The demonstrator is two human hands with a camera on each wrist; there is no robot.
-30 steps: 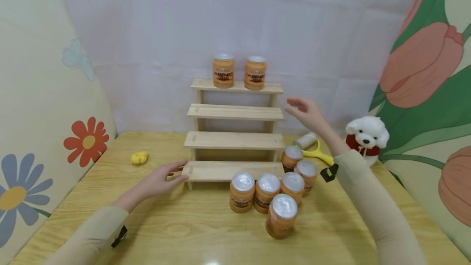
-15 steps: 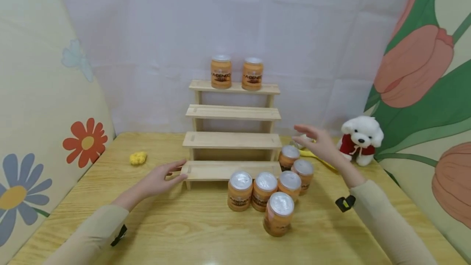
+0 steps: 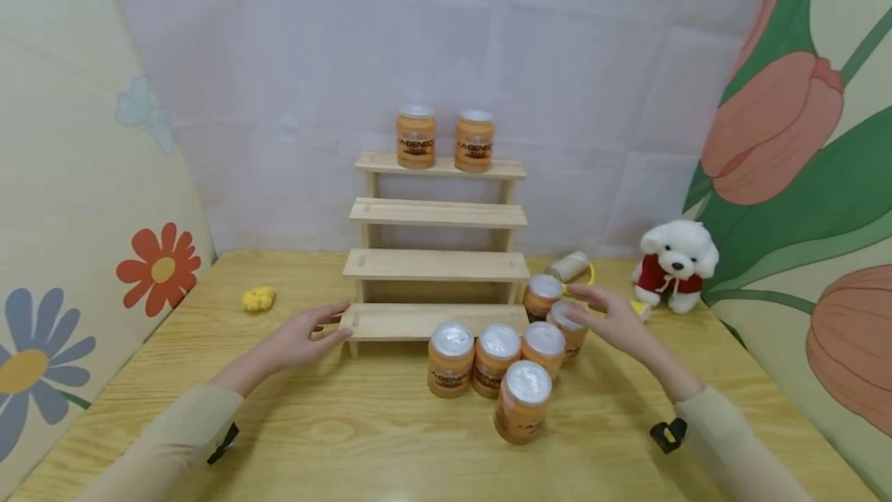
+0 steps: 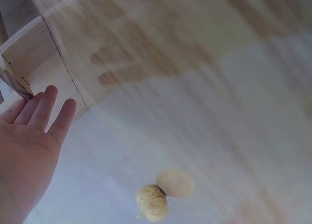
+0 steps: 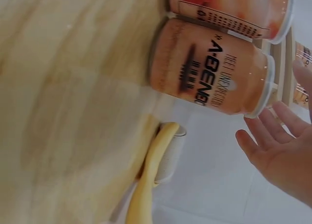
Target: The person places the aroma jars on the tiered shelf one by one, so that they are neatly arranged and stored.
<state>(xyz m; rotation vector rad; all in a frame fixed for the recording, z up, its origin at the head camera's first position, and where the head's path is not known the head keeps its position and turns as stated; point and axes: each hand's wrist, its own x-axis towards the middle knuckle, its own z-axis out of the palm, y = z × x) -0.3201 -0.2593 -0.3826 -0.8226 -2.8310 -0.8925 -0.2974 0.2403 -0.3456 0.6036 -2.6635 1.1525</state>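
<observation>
A four-step wooden rack point(image 3: 436, 264) stands on the table with two orange cans upright on its top step, the left one point(image 3: 416, 138) and the right one point(image 3: 475, 142). Several more orange cans, among them the front one point(image 3: 524, 403), stand by the rack's lower right. My left hand point(image 3: 296, 341), fingers extended, touches the left end of the bottom step; in the left wrist view the hand point(image 4: 30, 146) is at the rack's edge. My right hand point(image 3: 616, 321) is beside the right-hand cans, fingers loosely spread, holding nothing; the right wrist view shows its fingertips near a can's lid point(image 5: 265, 87).
A yellow lump point(image 3: 259, 299) lies on the table at the left. Behind the cans at the right are a pale cylinder point(image 3: 567, 266) and a yellow object point(image 5: 148, 177). A white plush dog point(image 3: 677, 262) in red sits at the right; a white cloth hangs behind.
My right hand has come down from beside the upper steps to the cans at the right. My left hand stays at the bottom step. The head view has shifted slightly.
</observation>
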